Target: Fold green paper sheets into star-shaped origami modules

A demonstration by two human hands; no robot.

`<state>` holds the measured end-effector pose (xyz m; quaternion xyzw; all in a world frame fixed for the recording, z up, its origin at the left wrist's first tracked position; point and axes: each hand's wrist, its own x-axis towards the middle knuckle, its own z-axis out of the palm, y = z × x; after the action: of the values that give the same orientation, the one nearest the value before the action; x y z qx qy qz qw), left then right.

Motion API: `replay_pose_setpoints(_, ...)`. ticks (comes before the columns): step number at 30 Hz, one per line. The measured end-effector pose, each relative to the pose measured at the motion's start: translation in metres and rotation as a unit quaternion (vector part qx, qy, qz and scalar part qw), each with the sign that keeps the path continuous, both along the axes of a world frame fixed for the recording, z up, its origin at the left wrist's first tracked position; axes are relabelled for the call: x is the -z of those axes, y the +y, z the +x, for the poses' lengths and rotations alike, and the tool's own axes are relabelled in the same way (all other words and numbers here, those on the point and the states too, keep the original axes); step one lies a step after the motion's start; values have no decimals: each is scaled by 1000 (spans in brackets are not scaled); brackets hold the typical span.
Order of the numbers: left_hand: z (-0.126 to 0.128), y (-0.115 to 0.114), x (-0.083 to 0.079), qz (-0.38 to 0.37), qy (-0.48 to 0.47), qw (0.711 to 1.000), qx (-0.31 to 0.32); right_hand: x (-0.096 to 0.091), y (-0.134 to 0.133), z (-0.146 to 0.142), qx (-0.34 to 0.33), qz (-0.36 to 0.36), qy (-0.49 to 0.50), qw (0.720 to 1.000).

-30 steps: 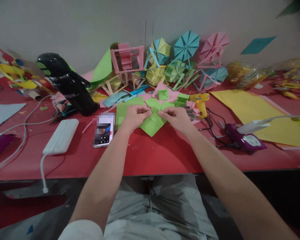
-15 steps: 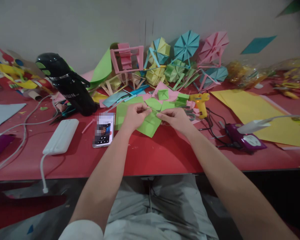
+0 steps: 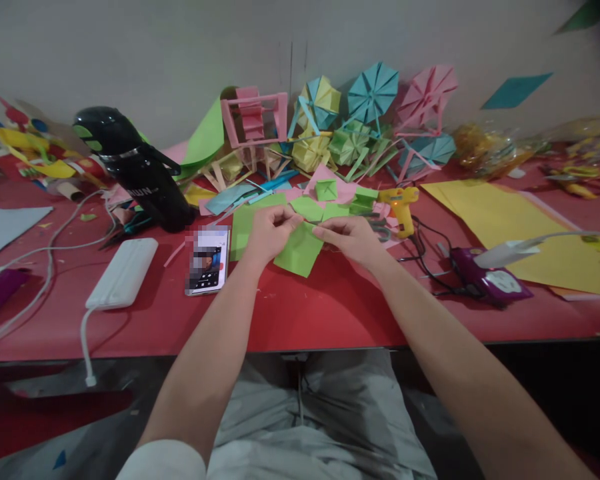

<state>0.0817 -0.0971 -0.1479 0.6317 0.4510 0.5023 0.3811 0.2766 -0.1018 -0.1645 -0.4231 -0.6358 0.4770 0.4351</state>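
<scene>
A square of green paper (image 3: 300, 252) hangs between my hands, just above the red table. My left hand (image 3: 274, 230) pinches its upper left edge between thumb and fingers. On the other side, my right hand (image 3: 353, 237) grips the upper right edge the same way. Behind my fingers lie more green paper pieces, among them a small folded green square (image 3: 325, 190). A larger green sheet (image 3: 240, 233) sticks out to the left of my left hand. Past my right hand rests a yellow glue gun (image 3: 404, 208).
On the left stand a phone (image 3: 211, 261), a white power bank (image 3: 123, 275) and a tilted black bottle (image 3: 130, 170). Paper wheels (image 3: 373, 91) lean along the wall. At right are a purple power strip (image 3: 493, 279) with cables and yellow sheets (image 3: 510, 227).
The green paper's lower part has shifted slightly, its bottom corner a little to the right. Both hands keep their pinch in nearly the same place.
</scene>
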Motion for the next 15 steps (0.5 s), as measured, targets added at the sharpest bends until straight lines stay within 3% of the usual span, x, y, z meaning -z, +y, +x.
replay_pose_setpoints(5,1,1,2,-35,-25,999,-8,-2,-1,-2,-44,-19,22,999)
replay_pose_setpoints(11,-1,0,4,-141,-22,990,-7,7,5,4,21,-31,32,999)
replay_pose_setpoints(15,-3,0,3,-146,-5,989,-8,10,7,5,23,8,27,999)
